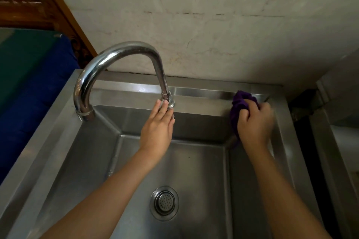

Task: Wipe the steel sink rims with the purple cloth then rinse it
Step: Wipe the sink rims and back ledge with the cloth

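A steel sink (204, 84) fills the lower view, its back rim running along the wall. My right hand (254, 122) is closed on a bunched purple cloth (240, 103) and presses it against the back right corner, at the inner rim ledge. My left hand (157, 128) reaches up with its fingers together, the fingertips touching the spout end of the curved chrome tap (120, 52). No water runs from the tap.
A round strainer drain (164, 203) sits in the basin floor. A marbled wall (213, 25) rises behind the sink. To the left lies a blue and green surface (29, 83) under carved wood. A dark gap and another steel unit (340, 141) stand right.
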A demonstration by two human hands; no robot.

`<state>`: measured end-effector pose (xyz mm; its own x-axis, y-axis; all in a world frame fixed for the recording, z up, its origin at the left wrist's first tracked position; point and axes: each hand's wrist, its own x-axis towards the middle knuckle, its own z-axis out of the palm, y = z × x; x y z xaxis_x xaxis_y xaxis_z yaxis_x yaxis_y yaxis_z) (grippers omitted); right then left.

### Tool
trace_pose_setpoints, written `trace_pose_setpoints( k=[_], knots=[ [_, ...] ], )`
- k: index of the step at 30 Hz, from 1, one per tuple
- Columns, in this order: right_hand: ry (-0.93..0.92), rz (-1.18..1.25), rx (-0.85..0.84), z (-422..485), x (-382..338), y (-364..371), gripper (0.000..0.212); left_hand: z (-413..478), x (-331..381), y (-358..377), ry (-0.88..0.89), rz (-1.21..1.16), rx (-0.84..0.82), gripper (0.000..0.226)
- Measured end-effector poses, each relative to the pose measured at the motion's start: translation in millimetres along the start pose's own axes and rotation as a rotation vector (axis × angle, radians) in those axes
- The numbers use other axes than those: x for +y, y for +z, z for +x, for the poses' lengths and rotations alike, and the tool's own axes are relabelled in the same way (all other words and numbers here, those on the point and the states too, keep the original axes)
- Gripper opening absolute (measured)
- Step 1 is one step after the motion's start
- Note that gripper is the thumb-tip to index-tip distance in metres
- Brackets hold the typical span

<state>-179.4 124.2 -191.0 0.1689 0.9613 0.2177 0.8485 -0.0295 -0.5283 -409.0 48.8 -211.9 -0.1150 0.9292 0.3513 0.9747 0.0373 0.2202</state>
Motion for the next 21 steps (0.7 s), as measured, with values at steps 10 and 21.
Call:
trace_pose_setpoints(
  k=[10, 21],
  knots=[
    [-0.06, -0.002, -0.075, -10, -14, 64, 0.043, -2, 1, 3, -0.011, -0.002, 0.025, 0.041],
    [-0.525, -0.052, -0.31, -29, -69, 89, 0.049, -1, 0, 0, -0.018, 0.006, -0.006, 0.042]
  ],
)
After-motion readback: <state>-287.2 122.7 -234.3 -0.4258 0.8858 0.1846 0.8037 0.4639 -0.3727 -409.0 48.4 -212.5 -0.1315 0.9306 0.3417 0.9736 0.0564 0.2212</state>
